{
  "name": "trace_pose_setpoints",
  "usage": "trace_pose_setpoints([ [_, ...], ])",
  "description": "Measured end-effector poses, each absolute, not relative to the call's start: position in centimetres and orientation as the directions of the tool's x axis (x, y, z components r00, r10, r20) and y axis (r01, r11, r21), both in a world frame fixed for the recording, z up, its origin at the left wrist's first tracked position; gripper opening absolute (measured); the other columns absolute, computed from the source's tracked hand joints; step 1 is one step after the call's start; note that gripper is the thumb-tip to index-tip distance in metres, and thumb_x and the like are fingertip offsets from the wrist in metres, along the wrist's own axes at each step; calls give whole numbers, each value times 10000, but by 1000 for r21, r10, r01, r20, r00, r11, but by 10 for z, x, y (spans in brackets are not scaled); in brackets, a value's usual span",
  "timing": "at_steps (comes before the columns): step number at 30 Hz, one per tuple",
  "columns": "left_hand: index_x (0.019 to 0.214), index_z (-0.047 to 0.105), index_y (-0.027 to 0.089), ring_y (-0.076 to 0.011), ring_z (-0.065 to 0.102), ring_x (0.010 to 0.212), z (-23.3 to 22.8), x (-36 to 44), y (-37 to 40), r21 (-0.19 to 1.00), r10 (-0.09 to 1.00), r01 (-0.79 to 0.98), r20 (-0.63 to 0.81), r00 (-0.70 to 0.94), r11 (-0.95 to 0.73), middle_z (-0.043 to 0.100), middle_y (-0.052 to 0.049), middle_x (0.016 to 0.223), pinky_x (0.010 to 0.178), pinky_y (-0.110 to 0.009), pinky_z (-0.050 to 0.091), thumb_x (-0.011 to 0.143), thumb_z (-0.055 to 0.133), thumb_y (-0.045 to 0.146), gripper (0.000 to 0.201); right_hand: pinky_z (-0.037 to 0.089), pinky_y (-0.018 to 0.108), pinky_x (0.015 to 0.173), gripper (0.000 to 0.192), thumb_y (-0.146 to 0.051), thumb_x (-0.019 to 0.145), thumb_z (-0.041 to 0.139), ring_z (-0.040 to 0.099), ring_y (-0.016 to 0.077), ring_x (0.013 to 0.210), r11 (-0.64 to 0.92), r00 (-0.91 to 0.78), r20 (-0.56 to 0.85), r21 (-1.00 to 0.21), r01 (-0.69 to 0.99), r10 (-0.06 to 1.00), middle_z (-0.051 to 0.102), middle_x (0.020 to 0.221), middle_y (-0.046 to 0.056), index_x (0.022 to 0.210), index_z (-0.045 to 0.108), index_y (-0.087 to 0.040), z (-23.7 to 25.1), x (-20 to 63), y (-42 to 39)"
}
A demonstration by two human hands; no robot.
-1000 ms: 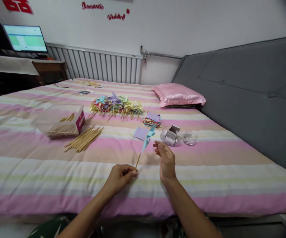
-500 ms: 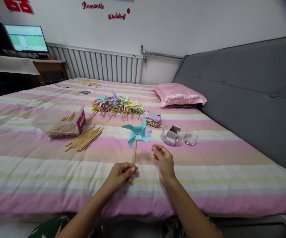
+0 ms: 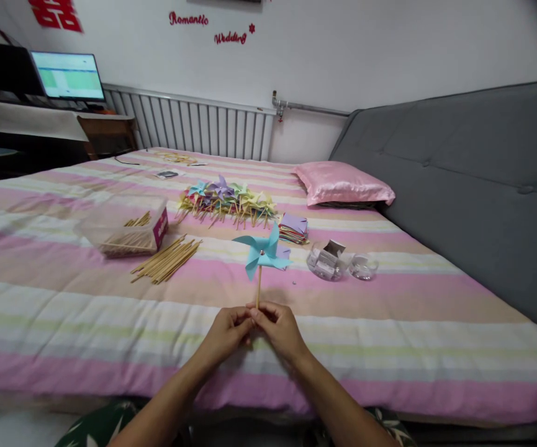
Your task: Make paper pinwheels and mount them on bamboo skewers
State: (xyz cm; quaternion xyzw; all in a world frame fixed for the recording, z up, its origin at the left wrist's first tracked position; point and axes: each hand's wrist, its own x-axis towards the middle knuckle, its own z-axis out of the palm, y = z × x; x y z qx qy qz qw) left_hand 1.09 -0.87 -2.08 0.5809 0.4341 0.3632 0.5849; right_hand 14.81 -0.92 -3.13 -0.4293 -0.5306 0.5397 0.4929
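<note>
A light-blue paper pinwheel (image 3: 262, 252) on a wooden stick stands upright above the near part of the bed. My left hand (image 3: 229, 330) is closed around the lower stick, its thumb and fingertips pinching it. From the other side my right hand (image 3: 278, 326) also pinches the stick, so the fingers of both hands meet there. The stick's lower end is hidden by the fingers. Just behind the pinwheel lies a purple paper piece (image 3: 284, 251), partly covered by the blades. A tiny object (image 3: 294, 283) rests on the sheet to the right, too small to name.
Finished pinwheels (image 3: 224, 202) lie piled beyond my hands, beside a stack of coloured paper (image 3: 293, 228). Loose sticks (image 3: 168, 259) and a clear plastic box (image 3: 123, 226) with sticks are at left. A clear container (image 3: 326, 261) and its lid (image 3: 362, 267) sit at right. A pink pillow (image 3: 344, 183) lies behind.
My right hand has come left and down from beside the pinwheel and taken hold of its stick. The left hand keeps its hold. The tiny object now shows on the sheet; the view has shifted slightly.
</note>
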Motion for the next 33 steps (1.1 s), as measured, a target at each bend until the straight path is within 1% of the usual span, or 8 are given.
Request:
trace_pose_setpoints([
  [2,705,644,99,-64,390,404,-20,11,-10,996,935,64,-86,345,68,530,14,515,426,-196,263,668,620,468,372,458,270,625,295,-407,723,628,594,166,662,68,-111,71,-997,-35,991,691,754,56,864,722,-166,-35,145,-10],
  [4,698,637,105,-65,388,410,-20,11,-11,995,936,54,-100,338,87,546,8,540,423,-198,268,653,629,467,365,457,275,627,303,-431,731,613,592,174,667,75,-77,77,-997,-17,994,687,724,56,785,733,-159,-35,145,-9],
  [8,710,642,113,-78,401,442,-24,12,-12,991,937,116,-98,336,62,580,-5,569,441,-201,276,705,592,435,325,445,288,686,303,-436,721,625,584,173,684,46,1,46,-996,-72,999,663,666,39,704,730,-152,-32,147,-5],
  [12,669,638,121,-92,405,454,-28,12,-12,980,947,198,-81,312,18,573,-3,543,454,-210,275,738,560,426,322,432,277,648,306,-443,704,636,572,161,645,22,20,20,-995,-96,1000,647,638,24,729,730,-153,-31,146,-5],
  [15,661,633,125,-95,404,464,-28,12,-11,977,949,213,-62,310,-6,563,2,536,465,-212,273,742,560,409,304,430,266,637,301,-437,704,636,568,159,649,36,15,35,-995,-95,999,651,652,30,644,710,-152,-29,145,-6],
  [18,643,623,131,-93,387,447,-26,13,-12,976,945,216,-72,318,2,536,13,506,462,-214,262,749,547,414,312,405,245,538,342,-454,715,616,512,127,527,48,-22,50,-993,-104,998,591,537,9,583,674,-143,-27,145,-9],
  [21,626,614,131,-91,372,431,-24,14,-13,979,946,204,-79,315,14,512,21,484,458,-217,257,745,542,434,333,371,230,473,372,-478,726,594,468,108,466,44,-70,51,-995,-91,996,558,500,-1,619,673,-131,-26,145,-10],
  [33,632,608,119,-92,373,447,-23,13,-12,983,970,185,-63,234,19,518,8,504,462,-214,258,731,547,424,326,366,229,529,347,-452,760,573,478,117,538,59,-111,68,-995,-81,992,567,551,6,737,710,-134,-31,142,-12],
])
